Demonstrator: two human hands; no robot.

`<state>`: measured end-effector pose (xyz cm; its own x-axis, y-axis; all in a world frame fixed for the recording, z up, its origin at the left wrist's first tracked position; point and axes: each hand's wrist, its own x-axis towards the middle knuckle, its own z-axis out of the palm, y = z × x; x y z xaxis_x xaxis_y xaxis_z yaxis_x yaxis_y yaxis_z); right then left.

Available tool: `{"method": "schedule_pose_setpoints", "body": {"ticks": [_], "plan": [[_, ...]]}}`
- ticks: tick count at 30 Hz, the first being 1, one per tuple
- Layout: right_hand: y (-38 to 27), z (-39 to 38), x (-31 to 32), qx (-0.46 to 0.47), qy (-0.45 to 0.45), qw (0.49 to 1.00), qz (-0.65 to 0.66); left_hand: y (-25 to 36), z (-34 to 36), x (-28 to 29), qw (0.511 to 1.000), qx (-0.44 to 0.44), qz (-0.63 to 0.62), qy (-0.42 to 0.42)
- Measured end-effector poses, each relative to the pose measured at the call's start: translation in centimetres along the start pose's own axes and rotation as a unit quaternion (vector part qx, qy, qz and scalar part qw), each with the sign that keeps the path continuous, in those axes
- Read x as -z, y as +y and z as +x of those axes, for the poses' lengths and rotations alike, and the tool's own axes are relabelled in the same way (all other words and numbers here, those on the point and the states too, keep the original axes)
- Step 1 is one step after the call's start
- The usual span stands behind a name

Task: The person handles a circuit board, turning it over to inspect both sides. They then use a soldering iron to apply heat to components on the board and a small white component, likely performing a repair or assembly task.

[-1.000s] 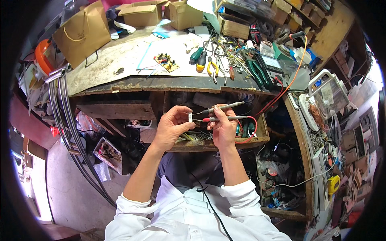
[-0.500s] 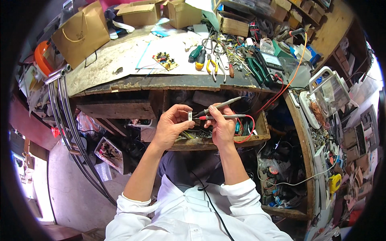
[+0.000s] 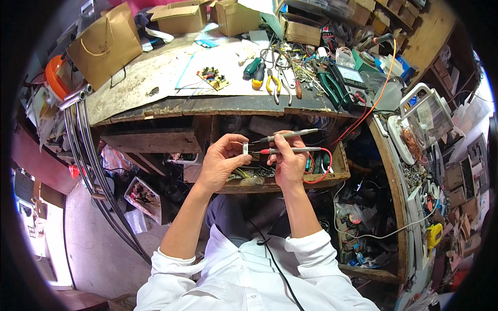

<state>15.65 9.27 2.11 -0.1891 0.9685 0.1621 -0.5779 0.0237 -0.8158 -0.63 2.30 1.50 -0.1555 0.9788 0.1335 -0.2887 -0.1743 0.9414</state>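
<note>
Between the thumb and fingers of my left hand point(image 3: 219, 161) is a small pale rectangular electronic component point(image 3: 245, 149), its face turned sideways. My right hand point(image 3: 290, 165) grips two test probes together like chopsticks. The black probe point(image 3: 306, 132) lies above, and the red probe point(image 3: 267, 151) runs below it. Both thin tips point left at the component's side; whether they touch its leads I cannot tell. A red lead point(image 3: 330, 161) loops down from the red probe's back end. Both hands are over an open wooden drawer point(image 3: 259, 185).
On the bench lie a circuit board point(image 3: 213, 79), screwdrivers point(image 3: 258, 76), pliers point(image 3: 271, 83) and an analog multimeter point(image 3: 349, 76). A soldering iron point(image 3: 384, 39) with an orange cord rests at the far right. Bent metal tubes point(image 3: 93, 155) stand at left. Below right sits a cluttered bin point(image 3: 363, 228).
The probe tips have drawn slightly right, away from the component, and spread further apart. The black probe has tilted to a flatter angle. My left hand has hardly moved.
</note>
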Motion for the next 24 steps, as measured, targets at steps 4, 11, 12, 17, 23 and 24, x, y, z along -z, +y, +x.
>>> {"method": "schedule_pose_setpoints", "body": {"ticks": [4,11,12,17,23,24], "plan": [[0.37,-0.07,-0.14,-0.003,-0.014,1.0,-0.022,-0.07,0.02,0.02,1.0,0.0,-0.002,-0.006],[0.51,-0.22,-0.08,-0.009,-0.018,1.0,-0.012,0.19,-0.21,-0.07,1.0,0.007,0.011,-0.002],[0.46,-0.09,0.1,-0.006,-0.016,1.0,-0.015,0.17,0.11,-0.3,1.0,0.003,0.016,-0.006],[0.46,-0.13,-0.08,-0.006,-0.02,1.0,-0.013,0.08,-0.11,-0.06,1.0,0.012,0.021,0.009],[0.53,-0.07,0.05,-0.007,-0.01,1.0,-0.021,-0.18,0.05,-0.13,1.0,0.0,0.008,0.003],[0.55,-0.11,0.09,-0.006,-0.008,1.0,-0.023,-0.17,-0.02,-0.14,1.0,0.0,0.008,0.003]]}}
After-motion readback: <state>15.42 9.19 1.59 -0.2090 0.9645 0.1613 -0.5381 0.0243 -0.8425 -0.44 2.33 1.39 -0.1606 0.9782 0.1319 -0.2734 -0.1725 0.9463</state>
